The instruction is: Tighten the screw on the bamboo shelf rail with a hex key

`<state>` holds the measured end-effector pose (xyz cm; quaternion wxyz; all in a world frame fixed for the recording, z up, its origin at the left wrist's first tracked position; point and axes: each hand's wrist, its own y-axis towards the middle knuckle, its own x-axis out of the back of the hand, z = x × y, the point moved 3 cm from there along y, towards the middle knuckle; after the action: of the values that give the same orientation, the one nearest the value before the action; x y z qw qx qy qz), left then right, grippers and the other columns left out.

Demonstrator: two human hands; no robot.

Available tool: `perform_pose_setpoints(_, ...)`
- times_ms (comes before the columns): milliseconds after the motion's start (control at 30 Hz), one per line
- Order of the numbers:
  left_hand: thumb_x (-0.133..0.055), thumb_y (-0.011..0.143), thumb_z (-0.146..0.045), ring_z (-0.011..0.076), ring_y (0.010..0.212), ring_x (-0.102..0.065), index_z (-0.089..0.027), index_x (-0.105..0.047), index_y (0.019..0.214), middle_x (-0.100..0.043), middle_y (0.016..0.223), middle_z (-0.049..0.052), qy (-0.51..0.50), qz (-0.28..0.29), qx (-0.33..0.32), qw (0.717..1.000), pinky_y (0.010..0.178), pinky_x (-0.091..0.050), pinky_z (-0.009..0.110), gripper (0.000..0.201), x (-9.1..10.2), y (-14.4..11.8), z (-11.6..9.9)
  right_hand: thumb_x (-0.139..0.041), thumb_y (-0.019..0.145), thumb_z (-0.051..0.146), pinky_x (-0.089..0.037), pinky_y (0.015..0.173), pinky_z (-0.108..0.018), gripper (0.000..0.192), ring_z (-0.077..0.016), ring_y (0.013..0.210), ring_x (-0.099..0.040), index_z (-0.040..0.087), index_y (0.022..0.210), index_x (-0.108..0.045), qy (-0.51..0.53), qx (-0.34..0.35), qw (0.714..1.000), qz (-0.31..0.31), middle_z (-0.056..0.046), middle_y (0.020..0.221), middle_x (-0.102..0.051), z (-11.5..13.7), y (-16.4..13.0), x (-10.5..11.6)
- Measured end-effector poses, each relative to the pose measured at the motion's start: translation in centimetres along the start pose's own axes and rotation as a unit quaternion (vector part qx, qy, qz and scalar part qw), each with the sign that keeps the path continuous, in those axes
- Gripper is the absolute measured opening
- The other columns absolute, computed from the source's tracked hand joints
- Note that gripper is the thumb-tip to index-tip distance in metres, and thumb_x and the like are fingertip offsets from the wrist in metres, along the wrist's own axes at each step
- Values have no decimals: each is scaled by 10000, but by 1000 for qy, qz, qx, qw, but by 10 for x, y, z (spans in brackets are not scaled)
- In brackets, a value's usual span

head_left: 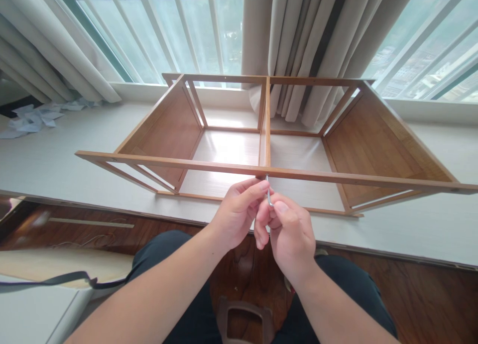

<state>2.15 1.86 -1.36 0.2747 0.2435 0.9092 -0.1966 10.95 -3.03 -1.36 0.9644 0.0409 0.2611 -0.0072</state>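
A small L-shaped metal hex key (269, 193) points up at the underside of the front rail of a wooden frame (209, 165), close to where the middle post meets it. My left hand (241, 204) is closed, its thumb and fingers pinching the upper part of the key by the rail. My right hand (291, 229) is closed too, with thumb and forefinger at the bent lower end. The frame has solid panels at its left and right ends and open bays between. Whether the key's tip sits in a screw is hidden.
The frame stands on a white ledge (112, 120) before barred windows and grey curtains (298, 45). Scraps of white paper (32, 120) lie far left. Below are a dark wooden floor (429, 294), a brown stool (244, 306) between my knees, and a pale board (63, 264).
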Motion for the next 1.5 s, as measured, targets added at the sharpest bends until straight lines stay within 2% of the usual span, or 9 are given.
perform_pose_setpoints(267,-734,845,-467,169,320,-567,-148,-629,778,-600,476,-10,4,-44,8,999,310,-408,224,343,-1,-3,-3,-491,990,367,-358,405,-217,352,-109,378,-472,168,741,-642,56,-27,998,2,30,471,-544,-3,0,-2)
perform_pose_setpoints(500,-803,794,-401,126,433,-605,-136,-668,761,-630,533,-1,-21,-62,2,998,451,-469,204,299,-3,-3,-6,-503,985,396,-353,394,-210,363,-108,366,-464,173,731,-638,65,-31,997,5,31,462,-547,-4,0,-3)
perform_pose_setpoints(967,-750,839,-408,150,355,-567,-152,-685,796,-602,467,-4,-29,-40,12,999,365,-418,210,268,-4,-6,-6,-526,977,410,-342,391,-222,379,-109,379,-447,174,705,-644,32,-19,999,-12,33,468,-525,-6,-2,-3)
perform_pose_setpoints(1333,-776,818,-374,129,431,-596,-140,-691,759,-626,525,1,-39,-57,12,998,450,-471,208,256,-5,-7,-7,-536,979,393,-339,392,-216,376,-105,377,-450,168,699,-648,46,-20,999,-15,29,469,-527,-7,-3,-3)
perform_pose_setpoints(1500,-804,800,-365,112,462,-595,-133,-699,734,-630,538,4,-38,-65,-1,997,477,-469,194,264,-4,-6,-7,-525,979,388,-337,372,-202,369,-102,346,-444,165,710,-644,85,-36,996,-2,32,438,-525,-7,-2,-4)
